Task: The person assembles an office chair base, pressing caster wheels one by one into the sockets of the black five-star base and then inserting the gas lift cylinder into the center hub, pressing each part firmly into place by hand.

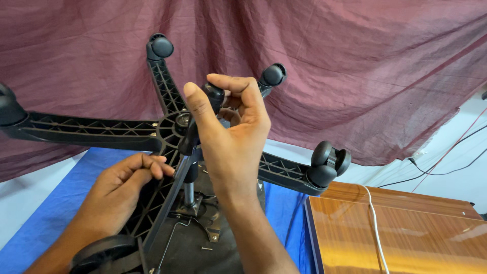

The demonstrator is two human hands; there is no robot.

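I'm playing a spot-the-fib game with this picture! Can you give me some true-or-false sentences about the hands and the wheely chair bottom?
1. The right hand grips a black knob above the chair base. True.
2. The left hand is holding the white cable. False: it rests on a leg of the base.
3. A dark red cloth hangs behind. True.
4. The chair base is yellow. False: it is black.
5. The wooden board lies on the right. True.

Matt black plastic chair base [91,129], shiny metal rod [188,193], glossy wood board [406,233], thin maroon cloth [355,61].
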